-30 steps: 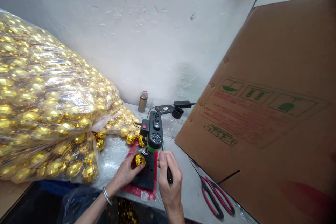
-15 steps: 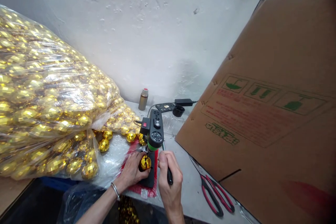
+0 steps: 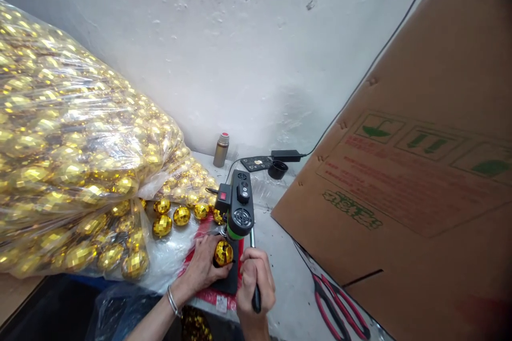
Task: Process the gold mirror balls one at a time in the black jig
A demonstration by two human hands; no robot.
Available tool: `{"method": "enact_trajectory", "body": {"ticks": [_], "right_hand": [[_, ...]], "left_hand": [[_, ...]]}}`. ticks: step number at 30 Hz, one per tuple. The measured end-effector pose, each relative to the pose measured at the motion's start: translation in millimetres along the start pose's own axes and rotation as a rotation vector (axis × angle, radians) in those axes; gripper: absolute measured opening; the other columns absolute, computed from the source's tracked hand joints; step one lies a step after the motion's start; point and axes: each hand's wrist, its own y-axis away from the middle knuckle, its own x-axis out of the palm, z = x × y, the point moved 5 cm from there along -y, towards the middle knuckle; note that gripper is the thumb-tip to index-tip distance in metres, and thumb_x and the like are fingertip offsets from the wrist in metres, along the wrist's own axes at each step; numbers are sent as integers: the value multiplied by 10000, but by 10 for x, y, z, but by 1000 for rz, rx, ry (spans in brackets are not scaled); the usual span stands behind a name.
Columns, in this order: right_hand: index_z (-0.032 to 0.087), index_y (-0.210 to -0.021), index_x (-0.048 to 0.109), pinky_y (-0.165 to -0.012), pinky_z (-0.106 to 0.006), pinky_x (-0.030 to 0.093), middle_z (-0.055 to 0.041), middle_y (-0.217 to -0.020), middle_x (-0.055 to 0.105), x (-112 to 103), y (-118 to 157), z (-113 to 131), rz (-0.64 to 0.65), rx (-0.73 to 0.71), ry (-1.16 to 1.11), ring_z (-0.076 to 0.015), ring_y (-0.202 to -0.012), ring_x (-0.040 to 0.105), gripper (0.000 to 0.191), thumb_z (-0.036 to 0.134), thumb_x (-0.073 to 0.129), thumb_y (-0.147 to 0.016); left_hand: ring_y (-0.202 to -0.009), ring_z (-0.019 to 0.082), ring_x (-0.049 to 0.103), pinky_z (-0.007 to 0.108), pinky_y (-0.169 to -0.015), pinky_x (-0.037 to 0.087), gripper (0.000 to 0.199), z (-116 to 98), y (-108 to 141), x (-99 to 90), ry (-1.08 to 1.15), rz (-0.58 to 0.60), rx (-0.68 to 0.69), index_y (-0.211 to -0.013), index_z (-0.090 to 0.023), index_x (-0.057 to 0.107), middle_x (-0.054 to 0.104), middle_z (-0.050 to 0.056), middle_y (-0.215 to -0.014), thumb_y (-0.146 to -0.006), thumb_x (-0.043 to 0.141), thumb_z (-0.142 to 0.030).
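A small black bench drill press with a green ring stands on a dark base. My left hand grips a shiny gold faceted ball between thumb and fingers, just below and in front of the press head. How the ball meets the tool tip is hidden by the head. My right hand is wrapped round the black grip of the press lever, which points down toward me.
A large clear bag of gold balls fills the left side, with several loose balls beside it. Red-handled scissors lie at right by a big carton. A bottle, black cup and power adapter stand behind.
My right hand has drawn the lever a little lower toward me. My left hand keeps hold of the ball. One loose ball beside the bag sits farther out, and the view has shifted slightly.
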Motion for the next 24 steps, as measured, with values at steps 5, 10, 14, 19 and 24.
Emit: {"method": "enact_trajectory", "body": {"ticks": [5,10,14,19,24], "right_hand": [[217,-806,509,-572,-212,418,20,-743,544,19,64,-56,6,29,-22,-104,-634,540,237,88,400,-973],[216,-780,499,-565,-233,397,12,-751,547,18,124,-121,-20,64,-36,-114,-632,531,236,105,418,-972],[217,-759,503,-575,-238,394,17,-734,545,17,180,-172,-50,67,-11,-117,-626,519,254,146,421,-989],[211,-729,513,-558,-241,380,14,-722,541,10,205,-205,-82,96,-5,-116,-608,499,286,159,419,-995],[205,-694,518,-534,-246,381,18,-683,526,19,154,-179,-155,87,-11,-113,-572,485,319,217,437,-1002]], "left_hand": [[-1023,308,605,454,-932,412,499,7,1,7,6,-11,-8,-1182,-198,606,675,87,-1092,-729,774,-325],[-1021,301,594,450,-935,413,478,-10,-10,1,17,-12,-25,-1157,-203,616,669,76,-1078,-719,782,-294],[-1035,304,587,452,-949,411,508,-1,-6,28,29,-17,-28,-1179,-207,609,668,78,-1090,-710,791,-275],[-1053,305,592,456,-952,415,504,18,6,86,9,-40,-1,-1195,-217,594,667,81,-1118,-718,755,-235],[-1045,313,597,467,-942,429,560,20,-11,130,6,-19,9,-1211,-199,576,668,92,-1121,-687,774,-226]]}}
